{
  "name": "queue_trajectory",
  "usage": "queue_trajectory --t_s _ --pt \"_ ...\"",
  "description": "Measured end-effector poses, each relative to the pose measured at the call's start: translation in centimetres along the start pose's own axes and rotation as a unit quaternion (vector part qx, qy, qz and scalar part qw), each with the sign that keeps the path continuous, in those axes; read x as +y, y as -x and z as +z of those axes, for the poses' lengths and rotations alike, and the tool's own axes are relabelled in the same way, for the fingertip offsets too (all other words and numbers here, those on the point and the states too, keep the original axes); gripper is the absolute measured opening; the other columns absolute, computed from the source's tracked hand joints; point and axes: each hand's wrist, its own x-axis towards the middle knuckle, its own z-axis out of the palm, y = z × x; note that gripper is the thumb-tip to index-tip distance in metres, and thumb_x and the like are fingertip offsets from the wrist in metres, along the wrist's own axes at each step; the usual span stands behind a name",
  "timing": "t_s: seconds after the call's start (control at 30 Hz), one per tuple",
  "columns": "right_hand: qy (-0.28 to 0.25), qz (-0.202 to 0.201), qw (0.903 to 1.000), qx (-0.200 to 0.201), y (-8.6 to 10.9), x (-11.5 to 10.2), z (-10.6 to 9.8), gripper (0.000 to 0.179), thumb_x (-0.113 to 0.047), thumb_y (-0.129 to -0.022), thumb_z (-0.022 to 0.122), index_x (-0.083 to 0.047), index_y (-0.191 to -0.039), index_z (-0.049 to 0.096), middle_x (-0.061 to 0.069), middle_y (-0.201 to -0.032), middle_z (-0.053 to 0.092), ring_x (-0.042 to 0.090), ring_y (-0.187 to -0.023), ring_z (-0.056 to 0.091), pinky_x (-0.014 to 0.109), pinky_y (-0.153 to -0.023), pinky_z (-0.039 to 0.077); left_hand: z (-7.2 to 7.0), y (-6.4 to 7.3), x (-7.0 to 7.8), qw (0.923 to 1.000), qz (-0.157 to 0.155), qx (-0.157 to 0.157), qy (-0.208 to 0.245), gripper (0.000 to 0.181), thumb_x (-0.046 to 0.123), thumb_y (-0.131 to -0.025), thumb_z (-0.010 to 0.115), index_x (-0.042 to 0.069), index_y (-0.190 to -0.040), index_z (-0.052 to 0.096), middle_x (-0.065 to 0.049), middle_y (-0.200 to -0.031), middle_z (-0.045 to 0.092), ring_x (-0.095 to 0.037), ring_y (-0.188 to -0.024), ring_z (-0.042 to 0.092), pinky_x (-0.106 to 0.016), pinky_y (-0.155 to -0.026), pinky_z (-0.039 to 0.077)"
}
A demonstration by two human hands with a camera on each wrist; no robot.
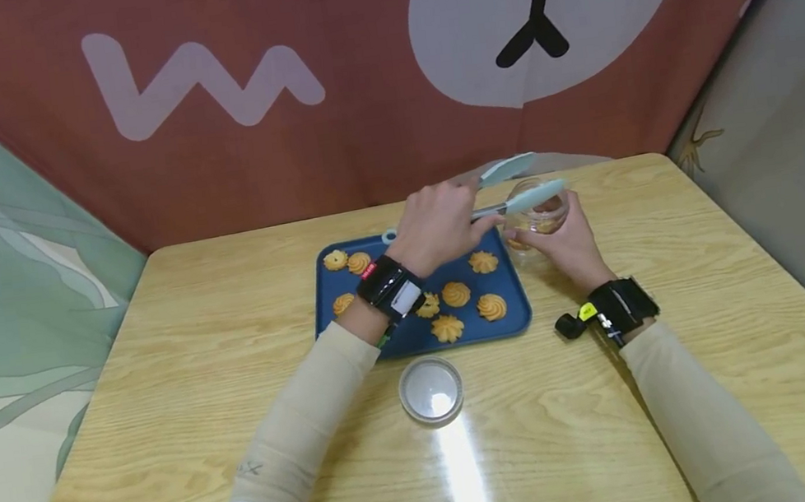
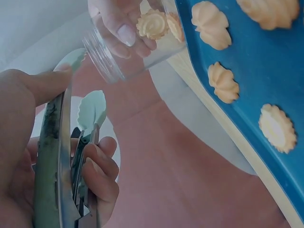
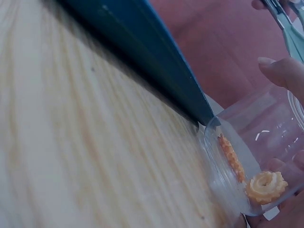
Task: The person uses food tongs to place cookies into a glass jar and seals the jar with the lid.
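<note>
My left hand [image 1: 437, 229] grips metal tongs with pale green tips [image 1: 534, 195]. Those tips are spread apart with nothing between them, close to the mouth of a clear jar [image 2: 102, 57]. My right hand [image 1: 575, 244] holds this jar around its side, just right of the blue tray [image 1: 514, 281]. Two cookies lie inside, one facing the camera [image 3: 266, 187] and one on edge [image 3: 231, 156]. Several piped golden cookies [image 1: 455, 294] sit spaced out on the tray. My left hand and wrist hide part of the tray in the head view.
In front of the tray, a round clear lid [image 1: 431, 389] lies on the wooden table [image 1: 219, 338]. A reddish-brown cloth with a cartoon print [image 1: 375, 138] hangs behind the table's back edge. Patterned cloths flank both sides.
</note>
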Motion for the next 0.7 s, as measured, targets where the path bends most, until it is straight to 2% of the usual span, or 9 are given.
queue_trajectory --t_s 0.17,0.3,0.43,0.7 --pt "0.010 -0.005 0.9999 0.002 -0.7 2.2 -0.2 0.081 -0.030 -0.074 0.081 -0.022 -0.137 0.031 0.015 -0.126 0.044 0.019 -0.108 0.042 0.029 -0.078 0.038 -0.2 0.9 -0.8 1.0000 -0.004 -0.001 0.006 0.072 0.061 -0.087 0.051 0.015 -0.140 0.035 0.001 -0.060 0.045 -0.012 -0.046 0.043 -0.027 -0.040 0.033" --pt "-0.003 -0.004 1.0000 0.005 -0.9 2.1 -0.1 0.083 -0.030 -0.072 0.082 -0.022 -0.138 0.032 0.013 -0.127 0.046 0.018 -0.111 0.043 0.033 -0.083 0.038 -0.8 2.2 -1.9 0.9997 -0.010 0.008 0.020 0.078 0.059 -0.086 0.055 0.017 -0.145 0.027 0.001 -0.061 0.045 -0.011 -0.045 0.043 -0.027 -0.041 0.033" --pt "-0.010 0.001 0.9999 0.002 -1.3 2.4 -0.1 0.085 -0.029 -0.072 0.082 -0.018 -0.139 0.031 0.011 -0.130 0.047 0.018 -0.116 0.043 0.037 -0.088 0.037 -1.1 3.4 -3.1 0.9994 -0.019 0.018 0.024 0.070 0.055 -0.085 0.060 0.014 -0.138 0.040 0.000 -0.061 0.045 -0.012 -0.046 0.044 -0.029 -0.042 0.035" --pt "-0.010 0.011 0.9999 0.003 -1.0 2.4 -0.1 0.086 -0.031 -0.073 0.082 -0.016 -0.139 0.029 0.011 -0.131 0.046 0.018 -0.117 0.043 0.039 -0.091 0.035 -1.0 5.2 -4.5 0.9988 -0.048 -0.001 0.014 0.066 0.058 -0.084 0.059 0.013 -0.131 0.050 -0.001 -0.060 0.043 -0.014 -0.048 0.042 -0.029 -0.041 0.031"
